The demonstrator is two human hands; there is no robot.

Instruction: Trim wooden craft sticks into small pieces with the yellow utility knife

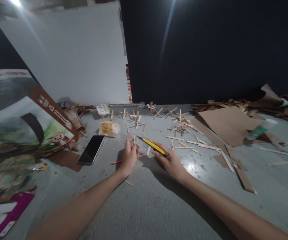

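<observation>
My left hand rests on the grey table with its fingers pinched around a short wooden stick held upright. A thin red pencil lies under that hand. My right hand grips a yellow utility knife, its tip pointing left toward the stick. Another small stick lies between the two hands.
A black phone lies left of my hands, with a snack packet behind it. Several stick crosses and loose sticks cover the table's back. Cardboard sheets and a glue tube lie right; printed boxes stand left.
</observation>
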